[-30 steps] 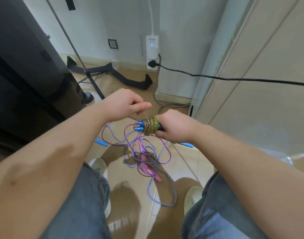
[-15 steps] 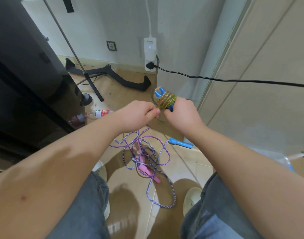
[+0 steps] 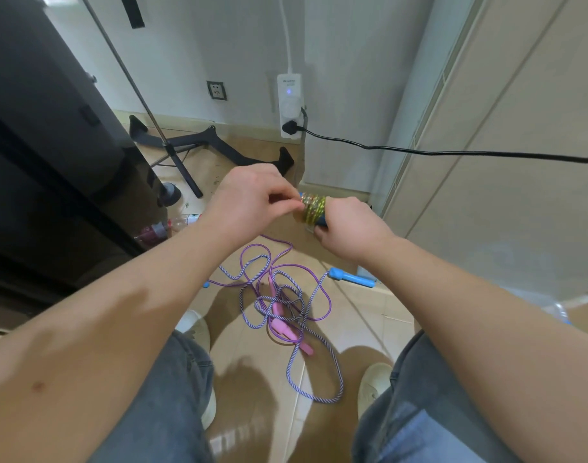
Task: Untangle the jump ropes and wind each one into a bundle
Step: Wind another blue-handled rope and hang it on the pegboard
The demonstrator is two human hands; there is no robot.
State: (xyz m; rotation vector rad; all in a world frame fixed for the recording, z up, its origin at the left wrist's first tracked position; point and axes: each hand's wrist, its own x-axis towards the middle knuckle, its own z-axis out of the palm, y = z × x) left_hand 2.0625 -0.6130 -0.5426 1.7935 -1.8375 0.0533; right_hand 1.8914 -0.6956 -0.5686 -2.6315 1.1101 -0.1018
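Right hand: our right hand [image 3: 347, 228] is wrapped tight around the blue handles of the yellow rope bundle [image 3: 313, 207], held up in front of us above the floor.
Left hand: our left hand [image 3: 252, 198] is pinched closed, thumb and fingertips [image 3: 294, 205] pressed together at the left end of the bundle; we cannot tell whether they grip a rope end or only touch the coils.
Yellow rope: wound in close glittering turns around the handles, between our two hands.
Purple ropes [image 3: 279, 302]: a plain purple one and a purple-and-white striped one lie in one loose tangle on the tiled floor [image 3: 352, 315] between our knees.
Pink handles [image 3: 282, 329]: they lie in the middle of that tangle.
Blue handle [image 3: 351, 278]: on the floor just right of the tangle, below our right hand.
Background: a black cable [image 3: 453, 152] runs from a white power strip [image 3: 290, 105] on the wall.
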